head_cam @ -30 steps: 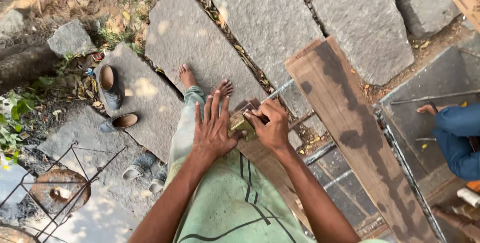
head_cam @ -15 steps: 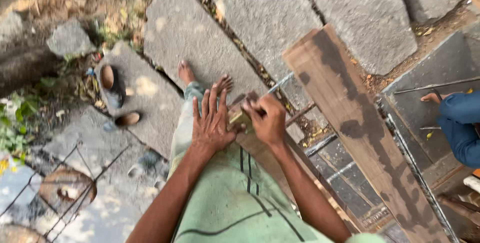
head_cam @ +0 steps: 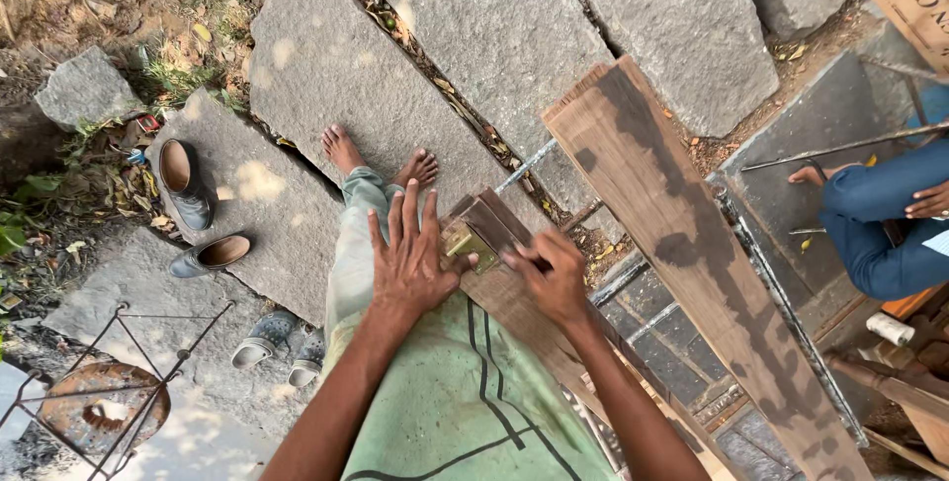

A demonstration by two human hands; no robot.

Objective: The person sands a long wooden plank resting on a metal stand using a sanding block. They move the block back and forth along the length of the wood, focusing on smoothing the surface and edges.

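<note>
Left hand (head_cam: 410,263) lies flat, fingers spread wide apart, palm pressing on the end of a narrow dark brown wooden plank (head_cam: 494,278) that rests across the person's lap. Its thumb touches a small brass-coloured metal hinge (head_cam: 470,242) sitting on that plank near its far end. Right hand (head_cam: 554,278) is curled, fingers drawn together just beside the hinge; whether they pinch anything, I cannot tell. Beside it runs a long, wide, stain-blotched wooden board (head_cam: 692,244) over rough grey stone slabs (head_cam: 336,76).
</note>
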